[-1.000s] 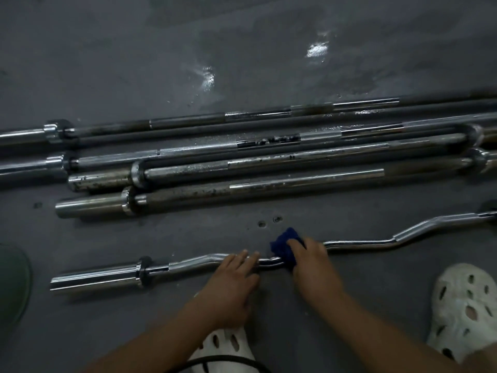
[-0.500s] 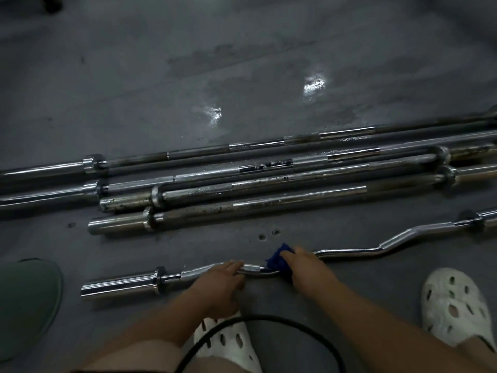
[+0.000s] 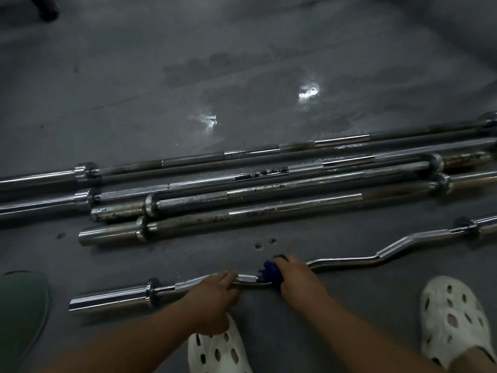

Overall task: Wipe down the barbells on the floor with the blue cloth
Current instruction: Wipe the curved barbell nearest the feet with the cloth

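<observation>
A chrome curl bar [image 3: 347,261] with a wavy shaft lies on the dark floor nearest me. My left hand [image 3: 212,294] holds its shaft left of the middle, fingers laid over the metal. My right hand [image 3: 295,275] grips the blue cloth [image 3: 269,270] wrapped round the shaft just to the right; a short bare stretch shows between the hands. Beyond lie several straight barbells [image 3: 269,195] side by side, some spotted with rust.
My two white perforated clogs [image 3: 454,319] stand on the floor close to the curl bar, one under my left forearm. A green object [image 3: 21,313] sits at the lower left edge. Wet, shiny patches [image 3: 309,91] mark the floor behind the bars.
The view has shifted so the bars sit further right and lower. My hands stay on the curl bar, the cloth still near its middle bend.
</observation>
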### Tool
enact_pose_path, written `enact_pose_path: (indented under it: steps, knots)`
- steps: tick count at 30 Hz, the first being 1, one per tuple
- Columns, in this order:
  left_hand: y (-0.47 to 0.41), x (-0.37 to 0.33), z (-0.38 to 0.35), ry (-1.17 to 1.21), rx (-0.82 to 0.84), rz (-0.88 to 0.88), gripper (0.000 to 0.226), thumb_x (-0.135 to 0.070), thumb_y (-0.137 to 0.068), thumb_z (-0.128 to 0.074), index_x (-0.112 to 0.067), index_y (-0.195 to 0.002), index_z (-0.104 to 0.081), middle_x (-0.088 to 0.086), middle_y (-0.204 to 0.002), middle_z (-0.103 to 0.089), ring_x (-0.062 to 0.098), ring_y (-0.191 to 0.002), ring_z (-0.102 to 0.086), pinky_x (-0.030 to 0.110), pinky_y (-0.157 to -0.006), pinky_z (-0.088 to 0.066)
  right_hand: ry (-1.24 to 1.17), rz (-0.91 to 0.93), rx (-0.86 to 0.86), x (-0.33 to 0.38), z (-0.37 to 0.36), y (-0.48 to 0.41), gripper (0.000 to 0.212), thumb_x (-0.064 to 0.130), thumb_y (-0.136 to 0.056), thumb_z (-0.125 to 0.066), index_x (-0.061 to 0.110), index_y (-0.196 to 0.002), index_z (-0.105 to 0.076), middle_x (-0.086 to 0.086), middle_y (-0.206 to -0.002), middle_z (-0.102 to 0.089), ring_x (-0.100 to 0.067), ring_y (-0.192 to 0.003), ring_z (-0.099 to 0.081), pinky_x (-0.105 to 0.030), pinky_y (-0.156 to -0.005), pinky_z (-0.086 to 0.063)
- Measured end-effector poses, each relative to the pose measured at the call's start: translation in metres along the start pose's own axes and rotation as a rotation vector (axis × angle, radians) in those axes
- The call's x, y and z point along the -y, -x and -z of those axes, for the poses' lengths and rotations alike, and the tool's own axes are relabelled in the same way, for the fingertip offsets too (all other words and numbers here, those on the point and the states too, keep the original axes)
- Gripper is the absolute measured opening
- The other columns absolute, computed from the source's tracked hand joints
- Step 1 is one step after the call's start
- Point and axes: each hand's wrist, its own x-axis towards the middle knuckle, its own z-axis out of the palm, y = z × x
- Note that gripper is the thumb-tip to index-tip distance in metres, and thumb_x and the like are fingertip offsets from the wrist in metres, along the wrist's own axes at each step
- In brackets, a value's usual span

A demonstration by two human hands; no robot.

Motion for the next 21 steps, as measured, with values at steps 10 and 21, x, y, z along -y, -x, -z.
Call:
enact_pose_path:
  steps: [10,21]
  knots:
    - [0.004,0.030,0.004,-0.036,0.182,-0.168,0.060,-0.037,-0.079,-0.062,-0.021,-0.134,-0.046,0.011,-0.165,0.000,0.030,-0.150,-0.014,0.039,-0.118,-0.027,-0.053,-0.020,0.018,-0.003,-0.026,-0.017,0.056,0.017,-0.082,-0.056,0.023,-0.137,-0.048,-0.004,-0.135,-0.049,-0.027,-0.115,-0.051,-0.031,-0.096,-0.043]
    - [-0.035,-0.025,0.030,0.023,0.196,-0.001,0.062,-0.035,-0.090,-0.060,-0.022,-0.147,-0.039,0.006,-0.163,-0.013,0.026,-0.142,-0.030,0.040,-0.114,-0.032,-0.106,0.013,0.099,-0.011,-0.031,-0.014,0.066,0.011,-0.085,-0.055,0.027,-0.146,-0.037,-0.003,-0.142,-0.043,-0.027,-0.123,-0.046,-0.034,-0.103,-0.043]
